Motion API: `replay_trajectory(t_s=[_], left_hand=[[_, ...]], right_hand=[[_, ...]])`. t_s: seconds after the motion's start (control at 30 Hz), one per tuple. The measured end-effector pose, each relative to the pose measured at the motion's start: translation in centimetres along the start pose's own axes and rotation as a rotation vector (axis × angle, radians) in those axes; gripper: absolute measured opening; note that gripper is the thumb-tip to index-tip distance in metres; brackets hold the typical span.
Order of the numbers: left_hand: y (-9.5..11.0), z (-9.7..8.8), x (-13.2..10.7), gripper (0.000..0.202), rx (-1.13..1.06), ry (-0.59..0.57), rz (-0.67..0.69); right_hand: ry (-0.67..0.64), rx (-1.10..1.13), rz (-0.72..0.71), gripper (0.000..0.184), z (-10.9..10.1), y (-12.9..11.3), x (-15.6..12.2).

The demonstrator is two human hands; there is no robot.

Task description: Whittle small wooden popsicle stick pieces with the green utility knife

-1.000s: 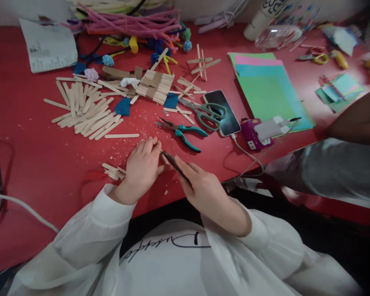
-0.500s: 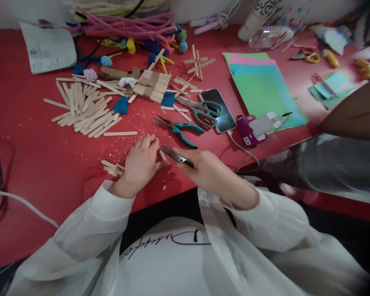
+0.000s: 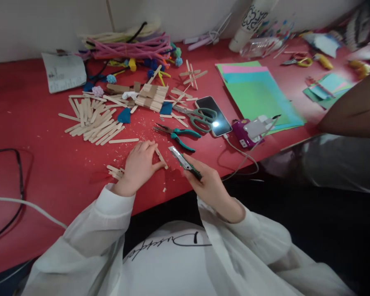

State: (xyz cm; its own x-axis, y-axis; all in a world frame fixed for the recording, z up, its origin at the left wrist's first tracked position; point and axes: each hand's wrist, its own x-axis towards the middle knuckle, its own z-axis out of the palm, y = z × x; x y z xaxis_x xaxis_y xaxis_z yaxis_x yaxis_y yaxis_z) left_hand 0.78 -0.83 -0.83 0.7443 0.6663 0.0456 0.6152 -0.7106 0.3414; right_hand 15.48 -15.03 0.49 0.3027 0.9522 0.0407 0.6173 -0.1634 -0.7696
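Hands at work in the lower middle of the frame, on a red tabletop (image 3: 49,164). The left hand (image 3: 140,164) pins a thin wooden stick (image 3: 161,158) flat. Its grip is closed lightly, with fingertips on the stick's upper end and the thumb at the lower end. The right hand (image 3: 208,185) has its grip wrapped tight round a box cutter (image 3: 183,161), whose tip points up and left, just beside the stick but apart from it.

The stick looks light, stiff and brittle (likely to split along the grain), so it is best held flat by both ends. The box cutter is slim and sharp and should be taken by the handle only.

That handle is buried in the palm, and how far the blade is out is hard to tell. Short stick pieces (image 3: 114,170) lie partly hidden behind the left wrist. Another person's arm (image 3: 351,111), blurred, is cut off at the right edge.
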Motion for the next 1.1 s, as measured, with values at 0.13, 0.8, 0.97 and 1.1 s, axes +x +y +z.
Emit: replay_trajectory(t_s=[0.13,0.8,0.97,1.1], left_hand=[[-0.2,-0.6,0.1,0.033,-0.043,0.07,-0.015],[1.0,-1.2,-1.1,0.008,-0.025,-0.027,-0.07],[1.4,-1.3,-1.0,0.01,0.029,-0.039,-0.062],[1.8,-1.5,-0.6,0.014,0.071,-0.046,-0.067]], right_hand=[[0.049,0.051,-0.036,0.04,0.7,1.7,-0.3],[-0.091,-0.065,-0.118,0.039,0.6,1.2,-1.6],[-0.115,-0.139,-0.094,0.038,0.5,0.7,-1.8],[-0.136,-0.125,-0.073,0.04,0.5,0.7,-1.7]])
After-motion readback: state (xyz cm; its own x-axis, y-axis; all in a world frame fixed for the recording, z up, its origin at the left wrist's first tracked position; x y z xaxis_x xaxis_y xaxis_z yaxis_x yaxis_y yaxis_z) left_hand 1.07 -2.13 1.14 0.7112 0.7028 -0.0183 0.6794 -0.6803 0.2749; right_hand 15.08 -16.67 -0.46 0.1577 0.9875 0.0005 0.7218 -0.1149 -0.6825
